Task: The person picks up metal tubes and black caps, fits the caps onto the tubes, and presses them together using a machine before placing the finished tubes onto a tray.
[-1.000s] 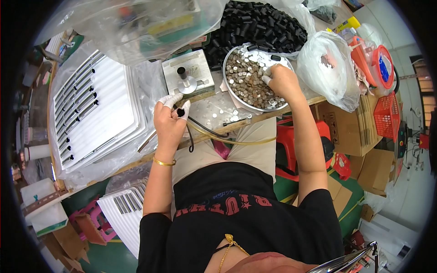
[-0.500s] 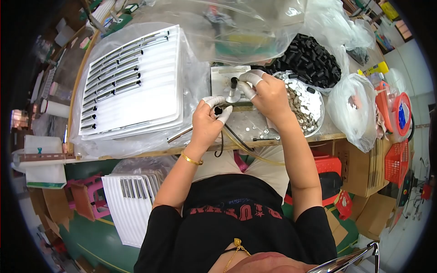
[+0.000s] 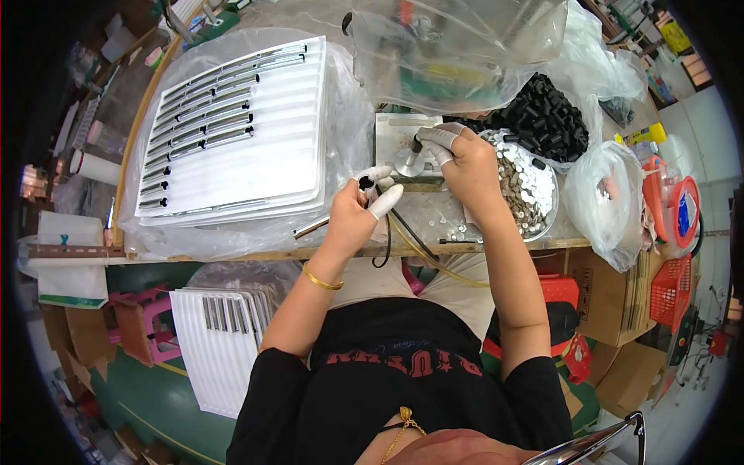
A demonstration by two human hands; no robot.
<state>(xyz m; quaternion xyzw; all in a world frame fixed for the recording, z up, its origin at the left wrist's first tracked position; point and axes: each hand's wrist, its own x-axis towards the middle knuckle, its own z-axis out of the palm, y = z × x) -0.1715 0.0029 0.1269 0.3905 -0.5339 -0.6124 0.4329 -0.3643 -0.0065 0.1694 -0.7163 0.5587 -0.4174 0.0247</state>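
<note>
My left hand [image 3: 355, 211], with white finger covers on some fingers, is closed around a shiny metal tube [image 3: 312, 227]. A black fitting [image 3: 366, 184] shows at the tube's upper end, between thumb and fingers. My right hand [image 3: 469, 163], also with white finger covers, pinches a short dark cylindrical piece [image 3: 417, 145]. This piece leans over a round silver part [image 3: 409, 163] on a small metal plate [image 3: 390, 132]. Fingers hide some of the dark piece, so I cannot tell whether it touches the round part.
A stack of white trays [image 3: 287, 155] with chrome tubes lies at left. On the right are a bowl of silver discs [image 3: 527, 186] and a heap of black caps [image 3: 554, 116]. Clear plastic bags [image 3: 604, 186] and a dark cable [image 3: 411, 232] are close by.
The dark piece has gone from upright to tilted, with my right fingers now on its top. My left thumb and fingers have spread slightly around the tube. The whole view has shifted a little.
</note>
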